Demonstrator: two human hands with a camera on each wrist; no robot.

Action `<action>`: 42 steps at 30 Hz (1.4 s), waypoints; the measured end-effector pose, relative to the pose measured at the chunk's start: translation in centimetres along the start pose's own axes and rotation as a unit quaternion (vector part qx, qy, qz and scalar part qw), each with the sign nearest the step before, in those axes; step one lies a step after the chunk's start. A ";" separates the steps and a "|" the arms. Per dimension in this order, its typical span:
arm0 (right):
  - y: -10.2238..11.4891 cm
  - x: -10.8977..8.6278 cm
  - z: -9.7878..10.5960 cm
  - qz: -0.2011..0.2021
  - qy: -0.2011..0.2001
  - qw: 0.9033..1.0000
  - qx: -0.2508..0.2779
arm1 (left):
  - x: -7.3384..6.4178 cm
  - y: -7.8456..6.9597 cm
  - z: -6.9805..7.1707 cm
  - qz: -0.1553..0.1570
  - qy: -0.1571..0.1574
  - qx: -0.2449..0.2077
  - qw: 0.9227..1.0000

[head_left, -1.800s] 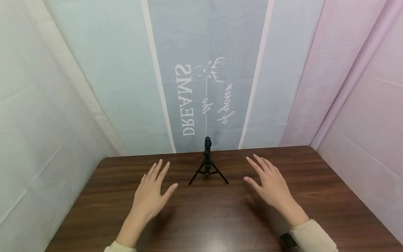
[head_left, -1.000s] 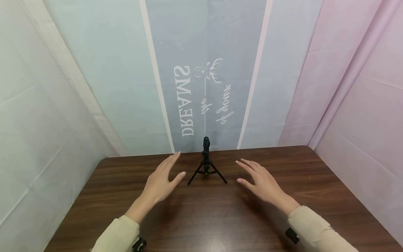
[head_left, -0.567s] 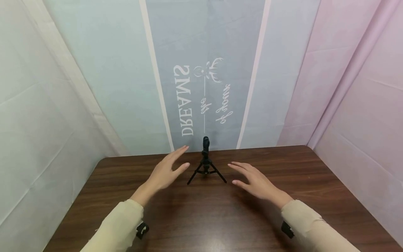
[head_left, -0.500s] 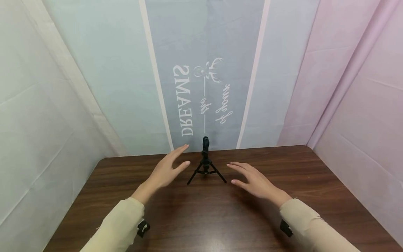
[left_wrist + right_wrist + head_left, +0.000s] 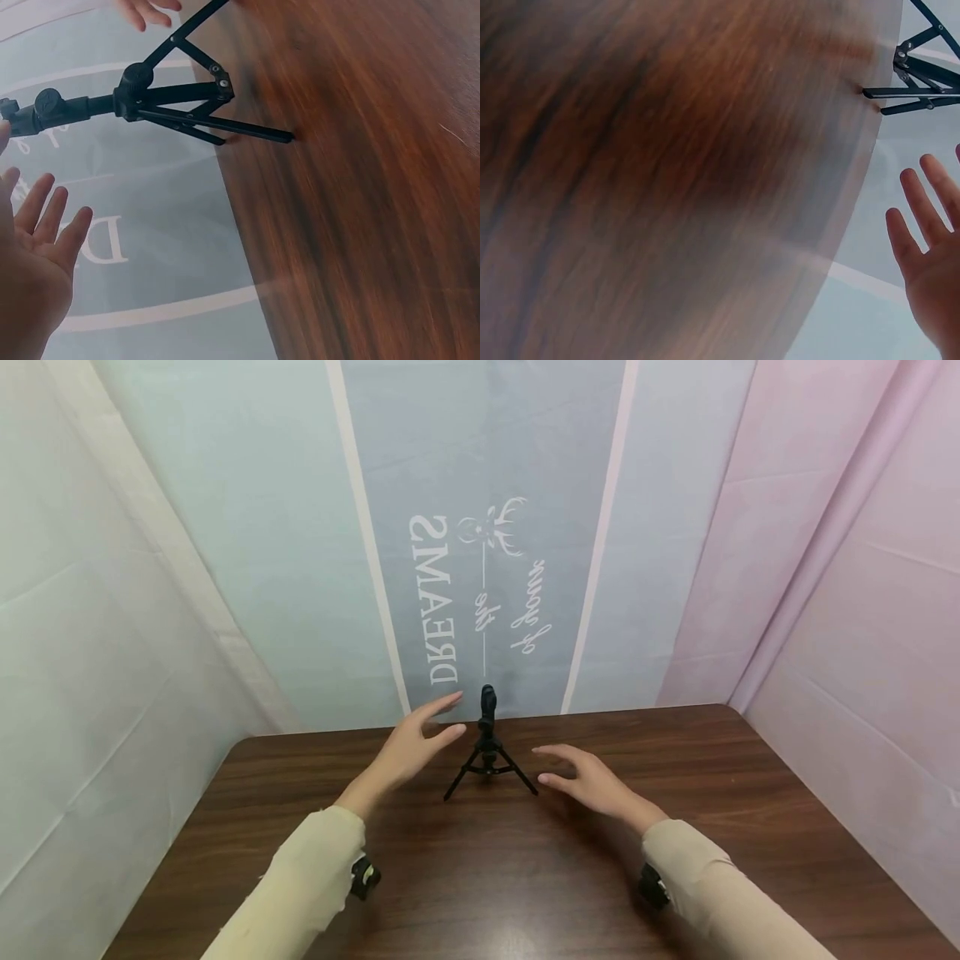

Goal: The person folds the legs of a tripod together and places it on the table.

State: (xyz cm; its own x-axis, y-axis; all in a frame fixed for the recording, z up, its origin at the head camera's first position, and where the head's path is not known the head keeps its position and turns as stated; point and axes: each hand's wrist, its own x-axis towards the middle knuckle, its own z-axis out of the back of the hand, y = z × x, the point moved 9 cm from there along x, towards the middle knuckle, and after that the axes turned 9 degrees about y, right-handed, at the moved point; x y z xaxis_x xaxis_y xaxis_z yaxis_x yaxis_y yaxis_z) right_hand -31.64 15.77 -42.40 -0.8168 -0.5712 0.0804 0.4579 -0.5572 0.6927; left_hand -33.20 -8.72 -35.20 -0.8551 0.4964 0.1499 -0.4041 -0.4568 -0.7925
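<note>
A small black tripod stands upright on its spread legs near the back of the wooden table. My left hand is raised just left of its upper part, with thumb and fingers apart and nothing held. On the other side, my right hand hovers lower, its fingertips pointing at the tripod's legs across a small gap. In the left wrist view the tripod lies across the upper left, beyond the spread fingers of the left hand. The right wrist view catches only the leg part of the tripod, above the right hand.
The dark wood-grain table ends at a back edge close behind the tripod. A cloth backdrop with mirrored white lettering hangs there, and pale cloth walls enclose both sides. Black wrist devices sit under the sleeves.
Both hands have moved inward and forward, closing in on the tripod from either side. The left hand has risen towards the tripod's top. The tripod stays in place.
</note>
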 end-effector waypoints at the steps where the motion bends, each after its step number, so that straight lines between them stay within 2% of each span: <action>1: -0.1 0.1 -0.1 0.000 0.001 1.000 0.006 | 0.2 0.1 -0.1 0.003 0.000 -0.009 1.000; 6: -0.6 0.8 -0.4 -0.001 0.006 1.000 0.020 | 1.2 -0.1 -0.3 0.005 -0.005 -0.042 0.999; 10: -0.8 1.3 -0.7 -0.003 0.010 1.000 0.021 | 2.1 -0.5 -0.5 -0.010 -0.007 -0.053 0.999; 14: -1.3 1.7 -1.1 -0.002 0.019 1.000 0.025 | 2.7 -1.2 -1.0 -0.010 0.000 -0.060 0.998; 24: -2.2 2.9 -2.0 -0.028 0.041 0.998 0.040 | 4.2 -0.8 -2.1 0.032 -0.005 -0.074 0.997; 30: -2.6 3.2 -2.5 -0.035 0.049 0.997 0.042 | 4.7 -1.0 -2.3 0.024 -0.008 -0.083 0.996; 36: -2.7 3.5 -2.8 -0.029 0.056 0.997 0.046 | 5.1 -1.2 -2.2 0.020 -0.007 -0.082 0.996; 42: -2.7 3.8 -3.0 -0.026 0.059 0.997 0.034 | 5.2 -1.0 -2.4 0.022 -0.018 -0.055 0.998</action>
State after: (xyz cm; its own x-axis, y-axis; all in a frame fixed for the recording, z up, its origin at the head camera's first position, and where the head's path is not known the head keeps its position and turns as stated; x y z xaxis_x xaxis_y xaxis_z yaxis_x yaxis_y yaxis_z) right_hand -34.91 13.27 -46.13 -0.7905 -0.6112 -0.0384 0.3874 -0.5476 0.7417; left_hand -36.47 -3.87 -35.01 -0.8832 0.4500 0.1324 -0.3287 -0.3925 -0.8590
